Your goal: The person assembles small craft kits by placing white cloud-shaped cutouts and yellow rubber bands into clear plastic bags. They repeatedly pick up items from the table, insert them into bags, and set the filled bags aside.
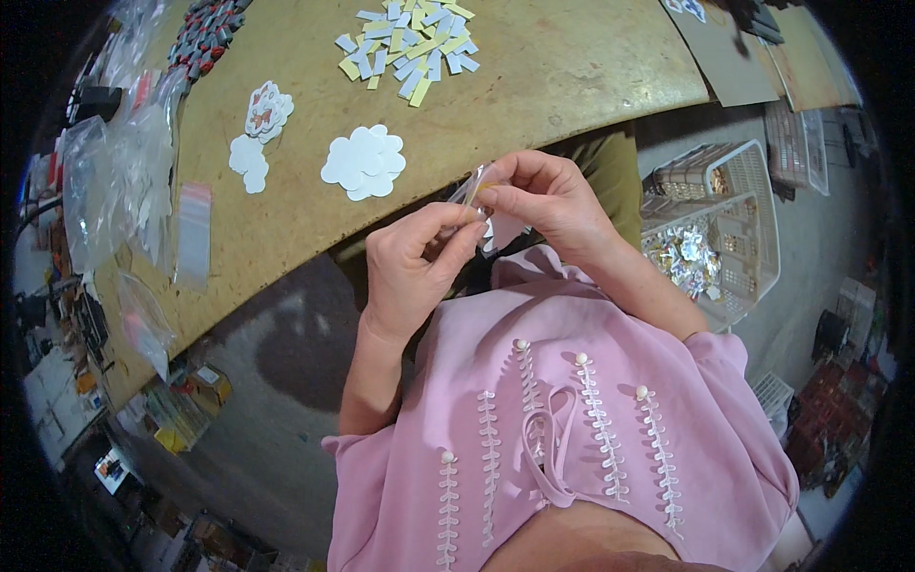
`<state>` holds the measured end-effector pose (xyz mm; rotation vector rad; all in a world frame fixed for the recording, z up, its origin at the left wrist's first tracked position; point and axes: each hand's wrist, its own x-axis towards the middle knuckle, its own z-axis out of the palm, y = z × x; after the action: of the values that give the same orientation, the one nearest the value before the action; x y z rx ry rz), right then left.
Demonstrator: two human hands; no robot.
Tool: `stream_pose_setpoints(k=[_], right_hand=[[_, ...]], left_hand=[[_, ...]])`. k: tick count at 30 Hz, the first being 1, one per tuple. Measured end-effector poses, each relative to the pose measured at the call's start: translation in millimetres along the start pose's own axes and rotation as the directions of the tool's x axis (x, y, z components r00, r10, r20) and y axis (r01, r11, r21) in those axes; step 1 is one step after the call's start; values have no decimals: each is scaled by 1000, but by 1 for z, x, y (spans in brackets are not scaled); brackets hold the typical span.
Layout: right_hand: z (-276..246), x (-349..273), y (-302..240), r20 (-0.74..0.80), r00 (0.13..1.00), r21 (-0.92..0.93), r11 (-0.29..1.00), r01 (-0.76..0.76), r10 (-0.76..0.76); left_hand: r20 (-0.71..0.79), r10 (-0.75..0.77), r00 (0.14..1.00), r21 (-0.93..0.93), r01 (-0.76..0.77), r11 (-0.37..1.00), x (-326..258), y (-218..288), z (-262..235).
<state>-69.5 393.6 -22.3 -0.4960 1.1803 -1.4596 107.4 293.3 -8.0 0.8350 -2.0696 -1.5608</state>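
The left hand (410,253) is pinching a small clear bag (471,189) near the centre of the frame, thumb and forefinger pressed together on its edge. The right hand (558,195) is gripping the same bag from the opposite side, thumb and fingers clamped on it beside a bit of yellow. Whether the yellow is sitting inside the bag, I cannot tell. Both hands are working close together, just off the near edge of the table (553,67). A white piece (490,235) is showing below the fingers, its outline being partly hidden.

On the table, a loose pile of yellow and pale slips (410,40) is lying at the top middle of the frame. White scalloped cards (364,164) are lying below it, left of the hands. Farther left, printed cards (269,110) are resting in a small heap. Plastic bags (129,181) are covering the left side. At the right, a white basket (770,224) is holding shiny pieces (681,253).
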Motion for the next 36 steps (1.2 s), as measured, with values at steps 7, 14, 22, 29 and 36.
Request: stream_pose_setpoints(k=[7, 14, 22, 29, 36], right_hand=[[0, 1, 4, -15, 1000, 24, 1000, 13, -13], [-1, 1, 7, -22, 1000, 27, 1000, 15, -14], [0, 1, 8, -5, 1000, 44, 999, 1, -1], [-1, 0, 11, 71, 997, 78, 997, 8, -14], [6, -2, 0, -43, 999, 89, 996, 32, -28]], left_hand=[[2, -137, 991, -372, 128, 919, -4, -8, 3], [-49, -85, 995, -429, 56, 902, -3, -13, 7], [15, -110, 994, -369, 108, 923, -4, -19, 3], [194, -124, 973, -259, 173, 950, -2, -26, -7], [-126, -44, 991, -481, -22, 876, 1, -10, 11]])
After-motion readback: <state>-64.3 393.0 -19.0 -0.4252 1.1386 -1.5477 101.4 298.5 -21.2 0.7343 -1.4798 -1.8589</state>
